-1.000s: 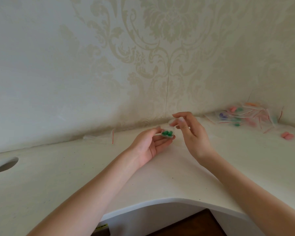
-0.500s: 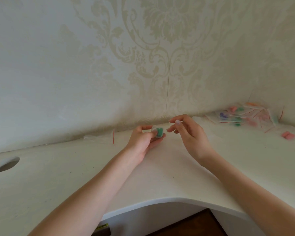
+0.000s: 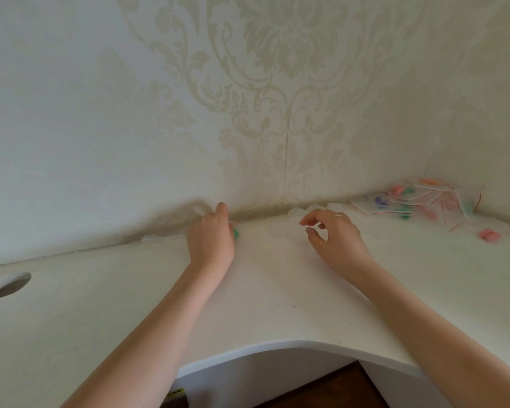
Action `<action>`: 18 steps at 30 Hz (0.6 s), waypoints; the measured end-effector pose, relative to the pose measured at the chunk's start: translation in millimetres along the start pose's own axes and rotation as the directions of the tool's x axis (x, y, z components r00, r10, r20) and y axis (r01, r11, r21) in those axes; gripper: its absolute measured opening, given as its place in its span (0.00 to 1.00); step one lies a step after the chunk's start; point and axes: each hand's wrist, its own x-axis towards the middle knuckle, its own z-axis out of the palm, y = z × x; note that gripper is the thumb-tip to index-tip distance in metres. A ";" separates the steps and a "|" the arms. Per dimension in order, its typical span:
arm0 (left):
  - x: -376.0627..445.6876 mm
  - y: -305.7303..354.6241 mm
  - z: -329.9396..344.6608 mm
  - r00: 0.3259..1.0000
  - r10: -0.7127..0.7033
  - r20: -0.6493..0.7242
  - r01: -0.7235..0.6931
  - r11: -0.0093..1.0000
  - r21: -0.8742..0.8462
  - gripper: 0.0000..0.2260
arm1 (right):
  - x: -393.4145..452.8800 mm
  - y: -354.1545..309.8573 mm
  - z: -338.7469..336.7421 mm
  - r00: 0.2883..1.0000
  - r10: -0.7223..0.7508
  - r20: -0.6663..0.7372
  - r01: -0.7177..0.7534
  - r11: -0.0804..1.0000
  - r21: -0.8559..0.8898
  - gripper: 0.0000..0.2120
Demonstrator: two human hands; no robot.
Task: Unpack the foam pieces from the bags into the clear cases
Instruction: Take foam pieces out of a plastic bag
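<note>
My left hand (image 3: pixel 211 237) lies palm down on the white desk (image 3: pixel 262 290) near the wall, closed over a small clear case; only a bit of its green foam pieces (image 3: pixel 236 232) peeks out beside the fingers. My right hand (image 3: pixel 333 231) hovers just above the desk to the right, fingers loosely curled and apart, holding nothing. Several empty clear cases (image 3: pixel 315 208) sit by the wall just beyond it. A pile of clear bags with coloured foam pieces (image 3: pixel 418 201) lies in the far right corner.
Loose pink foam pieces (image 3: pixel 487 234) lie at the far right. An empty clear bag (image 3: pixel 156 238) rests against the wall left of my left hand. A round cable hole (image 3: pixel 6 285) is at the desk's left. The desk's front edge curves inward.
My left hand turned palm down and moved the green-filled case left, down onto the desk by the wall. My right hand let go of the case and drifted right toward the clear cases.
</note>
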 end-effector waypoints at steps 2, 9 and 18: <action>0.9 -0.9 -1.0 1.000 0.012 0.026 -0.015 0.996 0.084 0.07 | -0.8 1.0 1.3 0.999 -0.016 0.032 0.017 0.999 -0.043 0.08; -2.0 3.1 2.7 0.997 0.056 0.052 -0.063 0.987 0.145 0.14 | -0.9 3.7 2.9 0.994 -0.034 0.102 0.045 0.993 -0.109 0.09; -3.4 5.4 5.7 0.993 0.090 0.076 -0.099 0.985 0.138 0.11 | 9.2 25.0 -16.5 0.986 0.123 -0.111 -0.125 0.992 -0.011 0.09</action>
